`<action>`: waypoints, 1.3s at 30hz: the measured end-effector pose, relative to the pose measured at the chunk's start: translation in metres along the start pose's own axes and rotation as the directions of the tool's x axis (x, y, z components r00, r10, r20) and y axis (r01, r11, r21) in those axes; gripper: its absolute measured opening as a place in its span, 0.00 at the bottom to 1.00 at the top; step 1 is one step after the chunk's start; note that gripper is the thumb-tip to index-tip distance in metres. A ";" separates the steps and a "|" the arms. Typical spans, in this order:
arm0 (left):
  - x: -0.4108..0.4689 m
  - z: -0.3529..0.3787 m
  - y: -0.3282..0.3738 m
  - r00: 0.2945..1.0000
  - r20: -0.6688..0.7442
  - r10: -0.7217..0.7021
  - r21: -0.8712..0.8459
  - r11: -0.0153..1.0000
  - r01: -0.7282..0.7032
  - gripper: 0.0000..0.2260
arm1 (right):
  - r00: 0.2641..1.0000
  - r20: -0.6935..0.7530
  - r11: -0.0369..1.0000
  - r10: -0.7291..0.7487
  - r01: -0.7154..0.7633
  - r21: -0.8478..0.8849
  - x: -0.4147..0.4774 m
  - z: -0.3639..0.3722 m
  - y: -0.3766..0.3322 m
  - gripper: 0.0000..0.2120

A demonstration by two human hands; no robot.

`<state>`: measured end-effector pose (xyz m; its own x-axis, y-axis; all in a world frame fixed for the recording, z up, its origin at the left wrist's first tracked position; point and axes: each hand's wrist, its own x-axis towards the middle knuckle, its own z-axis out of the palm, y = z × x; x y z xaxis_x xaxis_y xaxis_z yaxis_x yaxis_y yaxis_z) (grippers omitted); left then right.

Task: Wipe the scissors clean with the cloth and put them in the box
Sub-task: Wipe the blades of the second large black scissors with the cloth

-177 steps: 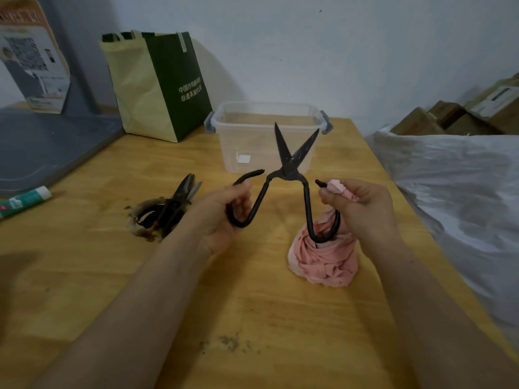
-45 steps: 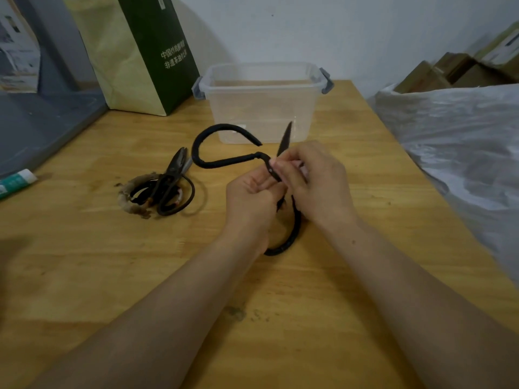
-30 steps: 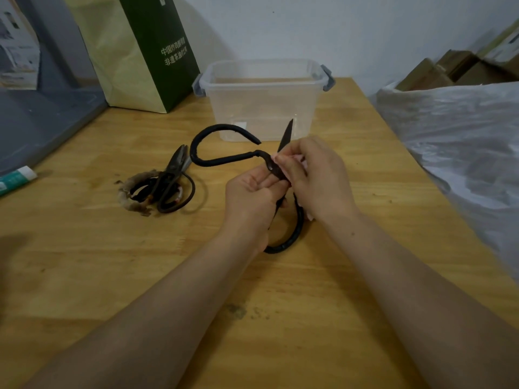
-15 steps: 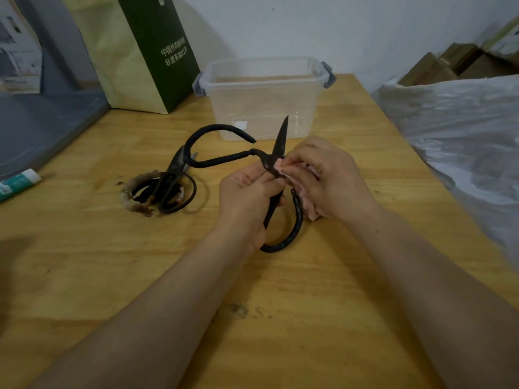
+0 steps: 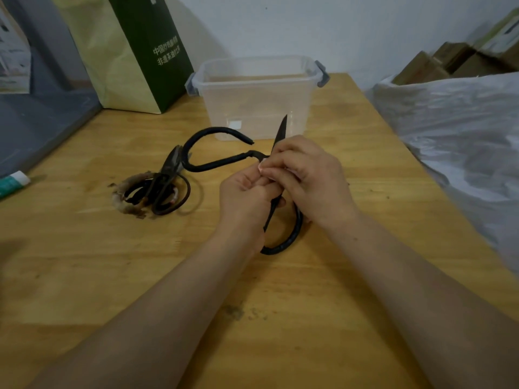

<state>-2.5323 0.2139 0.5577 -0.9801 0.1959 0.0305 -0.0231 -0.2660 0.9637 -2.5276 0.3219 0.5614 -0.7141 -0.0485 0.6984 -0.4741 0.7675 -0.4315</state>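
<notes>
Where hands [image 5: 280,183] meet, cloth [image 5: 262,165] mostly hidden.

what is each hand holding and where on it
Left hand grips the black scissors near the pivot; right hand presses pink cloth at the blade base.

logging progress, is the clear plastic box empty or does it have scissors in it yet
Empty: through the clear plastic box only bare walls show; the black scissors remain in hand.

One head-worn wide-angle view, looking forward and down over the table [image 5: 337,318], close above both forearms, hands mid-frame, clear box [image 5: 257,99] and wall beyond, table's far edge near the top, no second view
</notes>
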 end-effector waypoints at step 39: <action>-0.004 0.002 0.000 1.000 -0.030 0.011 -0.065 0.998 -0.013 0.12 | 0.995 -0.038 0.995 0.091 -0.092 -0.027 -0.006 -0.010 0.002 0.06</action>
<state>-2.5284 0.2150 0.5579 -0.9857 0.1650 0.0330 -0.0235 -0.3295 0.9439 -2.5195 0.3301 0.5618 -0.7340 0.0463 0.6776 -0.3919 0.7859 -0.4783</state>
